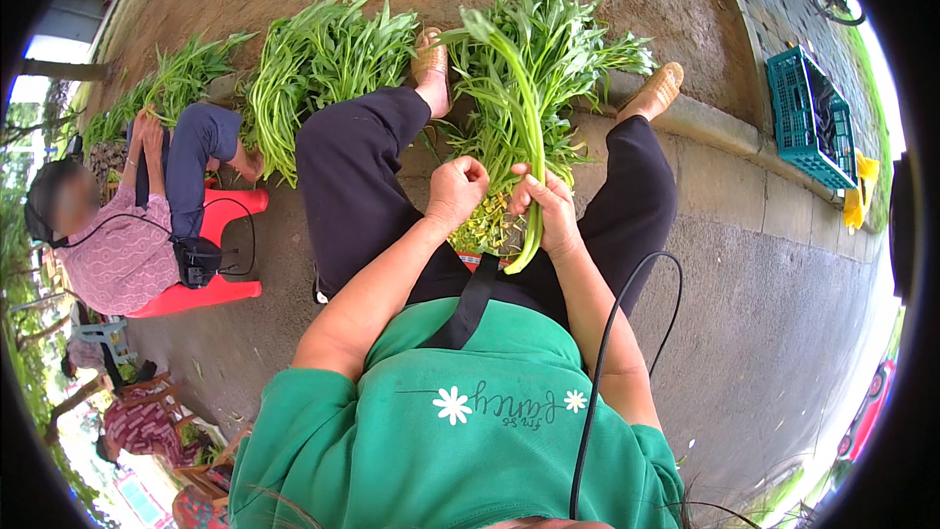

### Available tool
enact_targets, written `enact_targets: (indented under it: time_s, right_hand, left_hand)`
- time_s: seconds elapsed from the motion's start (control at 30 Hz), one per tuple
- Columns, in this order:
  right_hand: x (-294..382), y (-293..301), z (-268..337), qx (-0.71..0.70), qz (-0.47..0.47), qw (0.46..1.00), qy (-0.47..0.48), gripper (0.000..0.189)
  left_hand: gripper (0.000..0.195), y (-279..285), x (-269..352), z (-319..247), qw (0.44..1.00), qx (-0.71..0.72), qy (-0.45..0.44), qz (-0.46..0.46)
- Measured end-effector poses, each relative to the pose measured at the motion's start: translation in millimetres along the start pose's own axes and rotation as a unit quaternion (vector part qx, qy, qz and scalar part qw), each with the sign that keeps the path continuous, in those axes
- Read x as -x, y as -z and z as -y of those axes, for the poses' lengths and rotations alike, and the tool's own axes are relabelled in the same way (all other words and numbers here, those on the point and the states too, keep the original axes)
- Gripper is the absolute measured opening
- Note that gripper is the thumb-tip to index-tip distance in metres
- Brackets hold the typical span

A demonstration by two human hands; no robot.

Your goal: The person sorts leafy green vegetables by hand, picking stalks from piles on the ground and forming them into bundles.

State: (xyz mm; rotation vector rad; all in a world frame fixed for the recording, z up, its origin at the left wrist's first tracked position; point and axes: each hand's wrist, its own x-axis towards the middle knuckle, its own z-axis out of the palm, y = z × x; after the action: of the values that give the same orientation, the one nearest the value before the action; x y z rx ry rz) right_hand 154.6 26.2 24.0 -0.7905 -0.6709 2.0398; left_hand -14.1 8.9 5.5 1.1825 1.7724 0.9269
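Observation:
My right hand [547,207] is closed around a bunch of long green leafy vegetable stems [530,117]; their cut ends point down towards my lap and their leafy tops reach away from me. Beside it on the left, my left hand [459,189] has its fingers curled in, with nothing visible in them. A large heap of leafy greens [558,37] lies between my feet, beyond both hands. Small yellow and green plant scraps [485,226] lie below my hands, between my thighs. Another pile of greens [330,66] lies to the left of my left foot.
At the left, a person [121,257] on a red plastic stool [228,217] handles more greens [183,77]. A teal plastic crate [804,117] and a yellow cloth or bag [863,191] are at the right. A concrete curb [716,121] runs past my feet. A black cable hangs by my right arm.

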Motion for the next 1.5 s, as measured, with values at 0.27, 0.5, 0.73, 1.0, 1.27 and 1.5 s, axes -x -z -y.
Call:
enact_targets:
  time_s: [0.27, 0.5, 0.73, 1.0, 1.27, 1.5]
  right_hand:
    - [2.6, 1.5, 6.0, -0.126, 0.054, 0.991, -0.004, 0.03]
    - [3.5, 0.0, 3.7, -0.125, 0.094, 0.988, 0.0, 0.03]
    - [5.6, -1.8, 1.9, -0.119, 0.126, 0.985, -0.024, 0.03]
    - [5.1, -1.3, -0.5, -0.134, 0.127, 0.982, -0.035, 0.033]
    - [4.1, -1.2, -1.3, -0.112, 0.131, 0.985, -0.029, 0.033]
    - [3.9, 0.0, -1.2, -0.106, 0.119, 0.987, -0.039, 0.031]
  left_hand:
    - [0.009, -1.9, -5.9, 20.7, 0.992, -0.102, -0.034, 0.067]
    - [0.02, 6.8, -6.2, -23.0, 0.988, 0.138, -0.019, 0.065]
    - [0.017, 7.5, -8.5, -76.0, 0.949, 0.308, 0.047, 0.051]
    - [0.011, 11.0, 0.2, -71.6, 0.921, 0.379, 0.075, 0.046]
    - [0.01, 16.4, 10.0, -71.2, 0.906, 0.42, 0.0, 0.053]
    - [0.013, 28.3, 9.8, -74.4, 0.9, 0.43, 0.039, 0.06]
